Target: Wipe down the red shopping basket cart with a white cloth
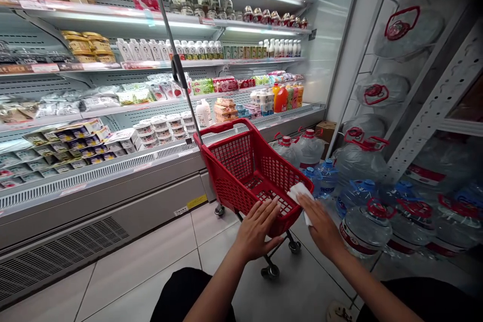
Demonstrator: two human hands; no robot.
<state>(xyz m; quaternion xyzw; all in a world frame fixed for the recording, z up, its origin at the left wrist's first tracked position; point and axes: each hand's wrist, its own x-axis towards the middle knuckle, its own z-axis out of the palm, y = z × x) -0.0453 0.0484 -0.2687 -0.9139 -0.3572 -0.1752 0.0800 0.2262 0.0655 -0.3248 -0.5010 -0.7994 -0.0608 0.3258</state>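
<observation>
A small red plastic shopping cart (230,178) on wheels stands in front of me, its basket bare inside. My left hand (258,231) lies over the near end of its rim, fingers stretched forward and thumb out to the side. At the right corner of the rim, my right hand (320,224) presses a folded white cloth (301,191) against the red plastic. Part of the cloth hangs below my fingers, outside the basket.
An open refrigerated display case (151,181) with stocked shelves runs along the left and back. Large water bottles (366,229) crowd the floor on the right, beside a metal rack (437,90) holding more. Pale tiles (151,266) cover the floor.
</observation>
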